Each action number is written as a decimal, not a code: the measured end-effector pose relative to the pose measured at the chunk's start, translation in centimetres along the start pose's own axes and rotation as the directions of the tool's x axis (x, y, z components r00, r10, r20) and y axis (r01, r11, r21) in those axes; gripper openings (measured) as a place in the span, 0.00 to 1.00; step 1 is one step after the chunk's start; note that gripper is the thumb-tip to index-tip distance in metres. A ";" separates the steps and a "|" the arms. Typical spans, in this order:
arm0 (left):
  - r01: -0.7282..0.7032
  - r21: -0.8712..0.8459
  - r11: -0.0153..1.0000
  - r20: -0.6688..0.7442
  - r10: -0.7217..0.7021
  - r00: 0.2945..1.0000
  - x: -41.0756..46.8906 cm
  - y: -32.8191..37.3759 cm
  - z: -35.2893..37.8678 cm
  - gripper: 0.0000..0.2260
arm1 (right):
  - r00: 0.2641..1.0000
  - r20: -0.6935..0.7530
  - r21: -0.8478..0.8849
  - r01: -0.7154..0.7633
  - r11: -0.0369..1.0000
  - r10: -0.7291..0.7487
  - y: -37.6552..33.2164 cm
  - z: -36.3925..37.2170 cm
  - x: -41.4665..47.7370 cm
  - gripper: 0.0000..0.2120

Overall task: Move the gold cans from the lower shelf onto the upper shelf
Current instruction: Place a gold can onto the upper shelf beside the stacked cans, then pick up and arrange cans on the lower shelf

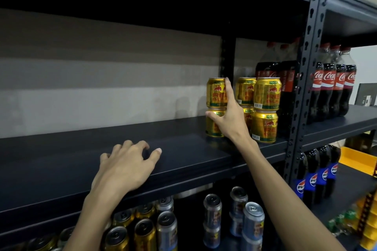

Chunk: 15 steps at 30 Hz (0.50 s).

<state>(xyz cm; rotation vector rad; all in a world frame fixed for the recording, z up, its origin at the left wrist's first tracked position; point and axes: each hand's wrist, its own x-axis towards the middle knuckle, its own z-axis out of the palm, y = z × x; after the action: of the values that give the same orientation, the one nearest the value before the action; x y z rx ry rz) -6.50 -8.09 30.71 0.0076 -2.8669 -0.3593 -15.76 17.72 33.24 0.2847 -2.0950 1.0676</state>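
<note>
While six gold cans (245,90) that show sit on the upper shelf (81,159) in two-high stacks over at its right end, the person's right hand (230,116) is on the leftmost stack. That hand is spread: the index finger runs straight up the right side of the top can (216,92) and the thumb stretches left across the bottom can (214,126). The other fingers are tucked out of sight, so can't say what they're doing. Both cans in that stack stand upright, one squarely on the other.

Just right of it are two more stacks, touching each other, with barcodes facing out on the front one. Tall dark cola bottles (269,67) stand right behind them.

The left hand (126,167) rests on the front lip of the same shelf, well to the left of the cans, fingers loosely curled and fanned out, holding nothing.

Down on the lower shelf, more gold cans (144,234) stand in a cluster under the left arm, tops showing, with silver cans (253,220) stacked off to their right.

Next bay over, past the punched upright, there's a row of Coca-Cola bottles (328,83) up top, Pepsi bottles (324,175) below, and a yellow bin (359,161) farther right.
</note>
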 end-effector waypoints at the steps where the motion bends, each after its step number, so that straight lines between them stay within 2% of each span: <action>1: 0.002 0.002 1.000 -0.001 -0.002 1.000 0.0 0.0 0.0 0.25 | 1.000 0.002 0.001 0.000 1.000 0.000 -0.1 0.0 -0.1 0.53; 11: -0.001 0.005 1.000 -0.004 0.002 1.000 -0.1 0.1 -0.1 0.26 | 0.999 -0.035 -0.004 0.003 1.000 -0.003 0.6 0.0 -1.5 0.56; 15: -0.014 -0.036 0.999 -0.012 0.013 1.000 -0.4 -0.1 -0.1 0.25 | 0.991 -0.133 -0.004 0.023 1.000 -0.023 0.4 -0.2 -3.4 0.52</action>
<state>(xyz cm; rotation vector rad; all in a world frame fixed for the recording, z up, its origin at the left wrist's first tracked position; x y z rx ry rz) -6.10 -8.14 30.66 -0.0164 -2.8466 -0.4071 -13.51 17.67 30.66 0.2296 -1.9702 1.0415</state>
